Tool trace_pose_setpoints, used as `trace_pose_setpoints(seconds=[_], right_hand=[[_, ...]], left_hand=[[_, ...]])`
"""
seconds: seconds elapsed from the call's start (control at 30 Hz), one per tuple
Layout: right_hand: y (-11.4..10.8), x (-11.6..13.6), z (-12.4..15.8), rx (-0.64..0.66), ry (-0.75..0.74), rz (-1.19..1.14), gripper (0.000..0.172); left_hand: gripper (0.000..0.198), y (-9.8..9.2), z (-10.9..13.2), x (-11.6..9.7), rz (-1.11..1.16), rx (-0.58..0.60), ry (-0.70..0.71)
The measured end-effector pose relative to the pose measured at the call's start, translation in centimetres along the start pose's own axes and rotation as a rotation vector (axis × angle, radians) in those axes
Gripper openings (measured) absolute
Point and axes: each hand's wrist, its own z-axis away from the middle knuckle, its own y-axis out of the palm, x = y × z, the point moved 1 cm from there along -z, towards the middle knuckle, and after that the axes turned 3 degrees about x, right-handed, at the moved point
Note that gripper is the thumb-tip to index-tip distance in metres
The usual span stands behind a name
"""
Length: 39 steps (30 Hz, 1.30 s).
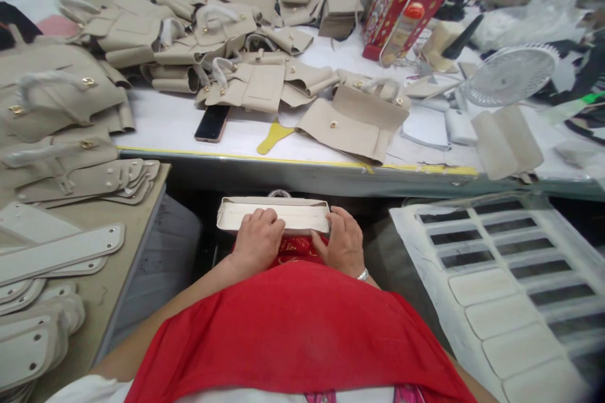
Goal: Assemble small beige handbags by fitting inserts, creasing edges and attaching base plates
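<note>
A beige bag [297, 216] is held at the person's lap, just off the front edge of the desk [165, 129], in front of the middle of that edge. It shows as a long, narrow oblong: a pale cream face with a faint line running lengthwise, framed by a thin beige rim, the left end squared off. A small arched handle [280, 193], shiny as if wrapped in clear film, stands up beyond its far side. The near side is partly hidden by the fingers.

The left hand [258, 236] lies over the near side with its fingers curled onto the cream face; whether it pinches anything cannot be told. The right hand [344, 240] grasps the right end, thumb at the near side, fingers round the corner. Below lies a red apron [307, 327].
</note>
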Motion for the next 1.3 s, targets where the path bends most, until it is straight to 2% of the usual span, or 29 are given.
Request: trace_pose_setpoints(seconds=[0.03, 0.1, 0.23, 0.3, 0.37, 0.47, 0.53, 0.63, 0.73, 0.87, 1.0, 1.3], right_hand=[[-0.1, -0.3, 0.0, 0.028, 0.087, -0.01, 0.034], [-0.2, -1.0, 0.0, 0.164, 0.265, -0.056, 0.039], [0.5, -1.9, 0.0, 0.609, 0.483, -0.327, 0.039], [1.3, -2.1, 0.3, 0.77, 0.581, -0.505, 0.039], [1.9, -2.0, 0.6, 0.872, 0.667, -0.622, 0.044], [2.2, -1.5, 0.6, 0.976, 0.665, -0.732, 0.043], [1.8, -1.0, 0.4, 1.0, 0.654, -0.863, 0.038], [1.2, -0.3, 0.0, 0.94, 0.753, -1.027, 0.044], [1.0, 0.2, -0.2, 0.88, 0.868, -1.114, 0.045], [1.1, 0.8, -0.4, 0.852, 0.999, -1.236, 0.037], [1.1, 1.1, -0.7, 0.828, 1.123, -1.27, 0.036], [1.4, 1.3, -0.9, 0.829, 1.14, -1.302, 0.031]], left_hand=[[0.019, -0.1, -0.2, 0.2, 0.019, 0.045, -0.014], [0.019, -0.2, -0.4, 0.6, 0.079, 0.114, -0.023], [0.015, 0.0, -0.7, 1.4, 0.187, 0.149, -0.037], [0.016, 0.1, -0.7, 1.7, 0.246, 0.125, -0.065], [0.027, 0.2, -0.8, 1.9, 0.29, 0.111, -0.076], [0.019, 0.1, -1.1, 2.2, 0.283, 0.129, -0.049], [0.015, 0.1, -1.2, 2.3, 0.272, 0.142, -0.041], [0.016, 0.0, -1.4, 2.5, 0.275, 0.156, -0.046], [0.013, 0.0, -1.4, 2.7, 0.269, 0.169, -0.027], [0.009, 0.1, -1.6, 2.8, 0.266, 0.176, 0.003], [0.01, 0.3, -1.8, 2.8, 0.265, 0.18, 0.008], [0.009, 0.2, -2.0, 2.5, 0.235, 0.194, 0.021]])
